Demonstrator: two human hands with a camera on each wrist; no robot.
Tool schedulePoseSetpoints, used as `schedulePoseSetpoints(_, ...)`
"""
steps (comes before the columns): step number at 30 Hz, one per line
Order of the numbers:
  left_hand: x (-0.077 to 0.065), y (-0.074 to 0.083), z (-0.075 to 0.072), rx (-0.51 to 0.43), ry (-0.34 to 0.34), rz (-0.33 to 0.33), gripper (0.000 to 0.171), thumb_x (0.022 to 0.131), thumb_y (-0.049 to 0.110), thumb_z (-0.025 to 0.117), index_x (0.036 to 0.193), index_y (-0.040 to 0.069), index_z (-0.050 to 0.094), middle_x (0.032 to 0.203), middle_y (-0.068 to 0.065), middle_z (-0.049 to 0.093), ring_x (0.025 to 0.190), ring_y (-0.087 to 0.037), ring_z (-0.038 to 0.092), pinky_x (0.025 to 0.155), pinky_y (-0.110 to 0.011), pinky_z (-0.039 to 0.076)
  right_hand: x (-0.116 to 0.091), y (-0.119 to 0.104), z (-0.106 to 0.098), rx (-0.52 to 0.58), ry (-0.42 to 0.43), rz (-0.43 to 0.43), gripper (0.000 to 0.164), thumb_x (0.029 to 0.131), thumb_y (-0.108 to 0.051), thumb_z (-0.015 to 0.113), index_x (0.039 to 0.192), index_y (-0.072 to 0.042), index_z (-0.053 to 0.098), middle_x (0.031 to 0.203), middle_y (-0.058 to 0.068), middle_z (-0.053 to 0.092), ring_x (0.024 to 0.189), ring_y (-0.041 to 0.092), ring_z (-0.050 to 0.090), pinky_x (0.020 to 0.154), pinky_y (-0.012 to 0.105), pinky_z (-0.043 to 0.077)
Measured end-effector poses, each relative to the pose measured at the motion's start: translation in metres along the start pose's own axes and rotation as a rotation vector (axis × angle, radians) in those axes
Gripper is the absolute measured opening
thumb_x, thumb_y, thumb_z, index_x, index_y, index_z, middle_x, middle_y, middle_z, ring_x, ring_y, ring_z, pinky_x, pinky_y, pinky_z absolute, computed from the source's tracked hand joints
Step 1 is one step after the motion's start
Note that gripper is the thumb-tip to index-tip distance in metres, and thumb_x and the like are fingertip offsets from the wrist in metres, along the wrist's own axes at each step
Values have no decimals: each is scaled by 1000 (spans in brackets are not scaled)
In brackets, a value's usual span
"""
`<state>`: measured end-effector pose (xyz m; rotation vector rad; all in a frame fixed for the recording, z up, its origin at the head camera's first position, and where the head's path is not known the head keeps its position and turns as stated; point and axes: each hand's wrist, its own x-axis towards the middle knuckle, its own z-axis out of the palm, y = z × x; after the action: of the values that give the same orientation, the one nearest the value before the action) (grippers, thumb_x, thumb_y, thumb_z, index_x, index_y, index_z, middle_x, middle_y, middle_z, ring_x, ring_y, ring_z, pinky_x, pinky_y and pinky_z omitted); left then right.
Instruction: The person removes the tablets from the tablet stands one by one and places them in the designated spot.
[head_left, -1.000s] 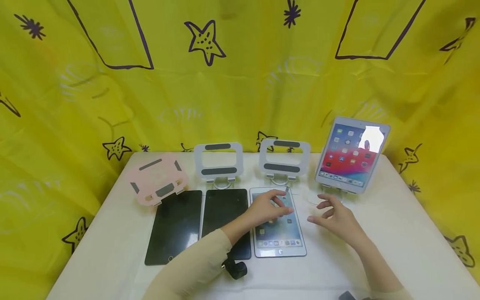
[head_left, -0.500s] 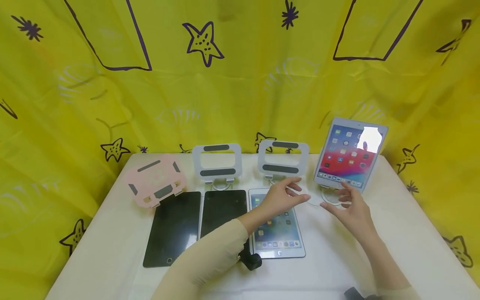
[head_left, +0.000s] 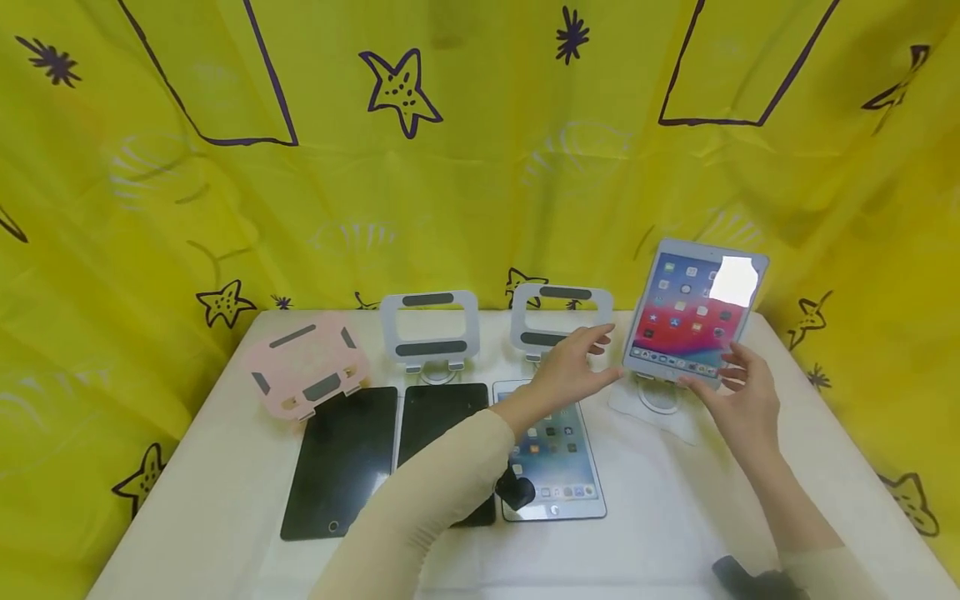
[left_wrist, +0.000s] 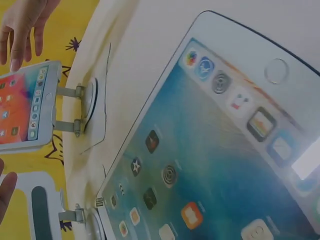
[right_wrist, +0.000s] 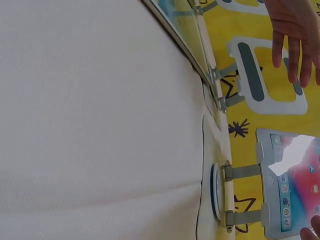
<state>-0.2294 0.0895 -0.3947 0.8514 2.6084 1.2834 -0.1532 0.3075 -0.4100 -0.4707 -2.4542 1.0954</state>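
Note:
A white tablet (head_left: pixel 693 312) with a lit home screen leans upright on a stand with a round base (head_left: pixel 658 395) at the back right. My left hand (head_left: pixel 573 367) is in the air to the left of its lower edge, fingers and thumb spread, holding nothing; the right wrist view shows that hand (right_wrist: pixel 297 42) with straight fingers, apart from the tablet. Beside the tablet's lower right corner is my right hand (head_left: pixel 746 408), fingers loosely bent and thumb tip over the bottom edge; whether it touches is unclear. In the left wrist view, the right hand's fingers (left_wrist: pixel 22 30) reach toward the tablet's edge.
Two grey-white stands (head_left: pixel 430 327) (head_left: pixel 536 293) and a pink stand (head_left: pixel 307 367) stand along the back of the white table. Before them lie two dark tablets (head_left: pixel 341 462) (head_left: pixel 442 412) and a white tablet with a lit screen (head_left: pixel 558 467). A yellow curtain (head_left: pixel 480 192) hangs behind.
Both hands have moved right and away from the body, from over and beside the flat white tablet to either side of the tablet on the stand. The tablets stay in place.

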Motion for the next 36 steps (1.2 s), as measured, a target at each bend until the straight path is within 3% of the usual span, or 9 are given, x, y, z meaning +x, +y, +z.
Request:
schedulePoseSetpoints(6,20,1,9,-224,-3,-96,64,86,25,69,143,17,41,129,-3,56,114,-15,56,86,-23,51,22,5,-7,-11,7,71,75,86,-31,69,144,-4,29,133,19,40,111,29,45,76,12,40)
schedulePoseSetpoints(10,31,7,19,-324,-1,-169,61,87,20,69,141,11,42,129,-8,56,116,-19,56,89,-25,50,32,6,-13,-5,-26,118,78,87,-36,66,146,-3,26,135,21,39,114,33,44,71,11,38)
schedulePoseSetpoints(18,46,14,35,-305,36,-236,64,84,18,72,141,14,43,131,-5,53,120,-19,53,90,-25,50,37,7,-8,-2,-56,105,74,88,-40,64,145,-6,30,132,20,40,112,30,42,66,9,37)
schedulePoseSetpoints(29,52,13,34,-374,33,-244,63,87,15,68,144,15,40,133,-7,50,120,-21,54,90,-24,50,42,-2,-1,85,-29,187,72,88,-39,64,146,-16,28,131,10,34,105,12,35,70,10,39)
schedulePoseSetpoints(34,57,15,41,-406,18,-285,68,86,13,70,145,19,39,137,-8,44,122,-23,51,93,-26,48,45,2,-7,232,-64,303,77,87,-41,65,148,-19,25,117,-5,39,99,6,38,67,4,42)
schedulePoseSetpoints(36,59,15,43,-377,14,-274,69,84,12,71,145,21,39,135,-9,44,118,-20,50,94,-25,47,46,3,-10,326,-75,336,77,85,-39,67,148,-21,26,110,-11,38,95,4,39,65,4,43)
